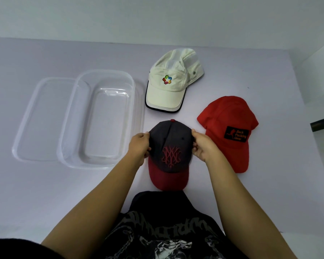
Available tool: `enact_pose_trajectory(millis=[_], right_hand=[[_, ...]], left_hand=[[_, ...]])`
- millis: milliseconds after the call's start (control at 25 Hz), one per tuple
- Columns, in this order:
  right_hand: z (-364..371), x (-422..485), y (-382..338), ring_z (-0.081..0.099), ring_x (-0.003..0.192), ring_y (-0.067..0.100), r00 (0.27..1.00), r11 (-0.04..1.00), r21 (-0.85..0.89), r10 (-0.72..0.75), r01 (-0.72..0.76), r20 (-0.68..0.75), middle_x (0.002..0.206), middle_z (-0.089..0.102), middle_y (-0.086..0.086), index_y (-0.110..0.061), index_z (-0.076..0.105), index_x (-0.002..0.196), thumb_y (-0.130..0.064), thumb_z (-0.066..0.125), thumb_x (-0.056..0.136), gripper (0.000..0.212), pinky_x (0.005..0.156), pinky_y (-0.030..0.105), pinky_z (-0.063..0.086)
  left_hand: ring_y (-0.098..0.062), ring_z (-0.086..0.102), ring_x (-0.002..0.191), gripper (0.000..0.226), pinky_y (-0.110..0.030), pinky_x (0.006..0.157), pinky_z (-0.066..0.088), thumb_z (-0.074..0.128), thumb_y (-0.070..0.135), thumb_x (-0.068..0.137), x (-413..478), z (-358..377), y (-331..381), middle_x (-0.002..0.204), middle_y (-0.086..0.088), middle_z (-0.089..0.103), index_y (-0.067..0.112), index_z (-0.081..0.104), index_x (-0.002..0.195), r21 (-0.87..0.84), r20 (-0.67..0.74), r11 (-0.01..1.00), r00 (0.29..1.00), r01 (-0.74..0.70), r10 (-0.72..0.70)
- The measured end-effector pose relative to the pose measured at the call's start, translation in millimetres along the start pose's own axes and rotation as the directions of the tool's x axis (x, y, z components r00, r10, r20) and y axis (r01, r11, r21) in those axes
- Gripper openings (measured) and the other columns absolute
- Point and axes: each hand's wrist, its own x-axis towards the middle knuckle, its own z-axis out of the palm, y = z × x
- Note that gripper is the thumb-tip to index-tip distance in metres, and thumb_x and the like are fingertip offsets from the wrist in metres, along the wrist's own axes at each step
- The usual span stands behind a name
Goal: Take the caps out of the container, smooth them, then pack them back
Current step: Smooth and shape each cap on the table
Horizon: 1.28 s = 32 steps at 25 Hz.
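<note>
Both hands grip the dark grey cap (168, 144) by the sides of its crown; the left hand (138, 147) has its fingers curled round the left side, and the right hand (202, 146) pinches the right side with thumb and fingers. This cap has a red brim pointing back toward the person, a red button on top and a red stitched emblem on the front; whether it rests on the table (269, 81) or is lifted just off it, I cannot tell. Just beside it to the right lies a red cap (228, 116) with a black patch, brim toward the person; farther off sits a white cap (172, 86) with a coloured logo. To the left of the hands stands the clear plastic container (105, 71), near the dark cap; its clear lid (39, 118) lies flat against its left side. All three caps are outside the container. A black printed shirt (166, 230) shows at the bottom.
</note>
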Motion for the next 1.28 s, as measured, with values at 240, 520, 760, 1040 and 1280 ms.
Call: enact_pose_trajectory(millis=[240, 520, 760, 1040, 1280], right_hand=[[0.8, -0.3, -5.2, 0.033, 0.054, 0.006, 0.999, 0.994, 0.097, -0.038, 0.039, -0.018, 0.069, 0.042, -0.004, -0.019, 0.055, 0.08, -0.029, 0.05, 0.095, 0.019, 0.041, 0.017, 0.031], [-6.0, 5.0, 5.9, 0.032, 0.054, 0.008, 0.98, 0.975, -0.096, -0.2, 0.201, 0.023, 0.063, 0.036, -0.001, -0.013, 0.056, 0.078, -0.023, 0.042, 0.099, 0.026, 0.056, 0.022, 0.033], [-9.9, -7.7, -1.4, 0.058, 0.084, 0.017, 0.9, 0.826, -0.405, -0.436, 0.391, -0.021, 0.097, 0.062, 0.005, -0.005, 0.061, 0.11, -0.018, 0.045, 0.094, 0.025, 0.08, 0.032, 0.049], [-30.1, -56.5, 47.4, 0.057, 0.091, 0.011, 0.693, 0.519, -0.577, -0.711, 0.631, 0.117, 0.111, 0.062, 0.005, -0.011, 0.062, 0.114, -0.008, 0.047, 0.094, 0.025, 0.079, 0.019, 0.044], [-22.6, -78.0, 95.6, 0.039, 0.13, 0.014, 0.663, 0.377, -0.692, -0.723, 0.615, 0.195, 0.141, 0.043, 0.004, -0.011, 0.043, 0.136, -0.006, 0.043, 0.095, 0.042, 0.104, 0.015, 0.024]], left_hand=[[-0.02, 0.044, 0.067, 0.037, -0.036, 0.066, 0.047, 0.028, 0.031, 0.1, 6.7, 8.4, 0.4, 0.083, -0.01, 0.049, 0.006, 0.05, 0.084, 0.103, -0.181, 0.993, 0.981, -0.051, 0.069], [-0.03, 0.059, 0.088, 0.036, -0.042, 0.08, 0.048, 0.028, 0.024, 0.098, 8.0, 9.7, 5.6, 0.112, -0.022, 0.06, 0.001, 0.055, 0.103, 0.173, -0.228, 0.982, 0.967, -0.079, 0.118], [-0.034, 0.055, 0.107, 0.038, -0.044, 0.094, 0.043, 0.026, 0.019, 0.098, -9.5, 7.3, 20.7, 0.124, -0.019, 0.056, 0.0, 0.05, 0.121, 0.387, -0.214, 0.906, 0.939, -0.172, 0.27], [-0.032, 0.053, 0.117, 0.041, -0.039, 0.095, 0.041, 0.031, 0.019, 0.1, -50.0, -3.9, 7.2, 0.141, -0.013, 0.044, 0.01, 0.038, 0.14, 0.627, -0.024, 0.633, 0.8, -0.455, 0.6], [-0.026, 0.023, 0.144, 0.048, -0.027, 0.116, 0.017, 0.032, 0.013, 0.101, -69.8, 1.9, -49.1, 0.155, -0.013, 0.028, 0.005, 0.026, 0.147, 0.668, 0.268, 0.407, 0.712, -0.623, 0.649]])
